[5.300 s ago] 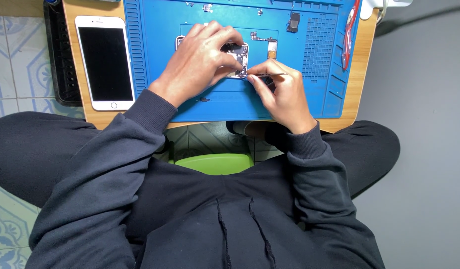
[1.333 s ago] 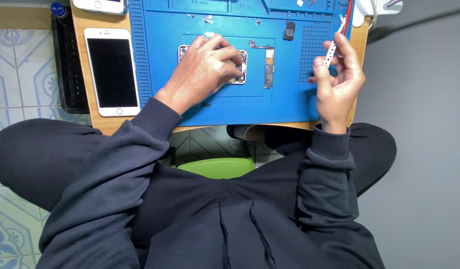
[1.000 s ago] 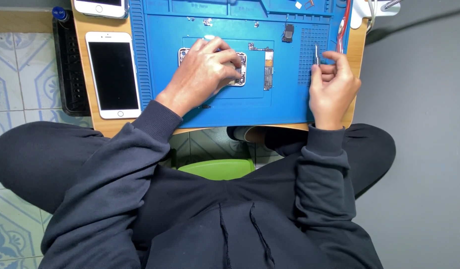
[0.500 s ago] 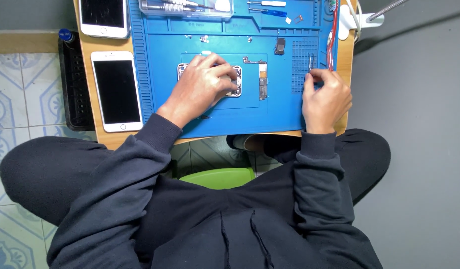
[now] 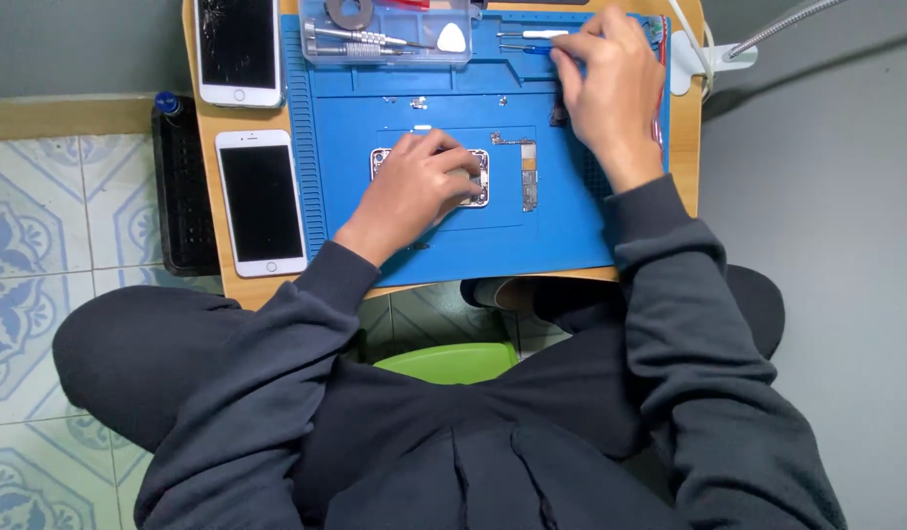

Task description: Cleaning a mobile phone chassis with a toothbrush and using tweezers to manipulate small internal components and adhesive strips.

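Tiled floor surrounds your small wooden table point(image 5: 203, 245), covered by a blue mat point(image 5: 453, 245). Your left hand point(image 5: 414, 186) lies flat, fingers loosely spread, on the opened phone point(image 5: 478, 177) mid-mat. Your right hand point(image 5: 611, 83) reaches the mat's top edge, fingers curled by a small screwdriver point(image 5: 532, 34); I cannot tell whether it grips anything. Two phones point(image 5: 260, 201) lie left.

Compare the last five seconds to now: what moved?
The right hand left the opened phone, lifted a thin tool, then reached up to the small screwdrivers at the mat's top edge. The left hand stayed pressed on the phone; the two white phones didn't move.
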